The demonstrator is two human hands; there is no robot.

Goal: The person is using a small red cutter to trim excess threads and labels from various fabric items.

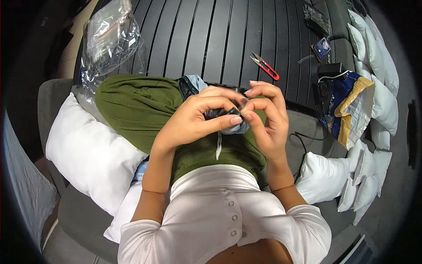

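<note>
My left hand (198,114) is closed on a piece of dark and light-blue fabric (238,129), thumb and fingers pinching its dark edge. Close against it, my right hand (269,118) has thumb and forefinger pressed together at that same edge. Whatever is between those right fingertips is too small to make out. More of the bluish cloth (190,86) shows behind my left hand, above my lap in green trousers (136,99). On the slatted black table in front lies a pair of red-handled thread snips (265,67), blades apart, touched by neither hand.
Clear plastic bags (110,42) lie on the black table (184,35) at the far left. A large white cushion (88,149) rests at my left. To the right are a blue and tan bag (351,110), a black box (330,69), a cable (303,143) and several white cushions (323,176).
</note>
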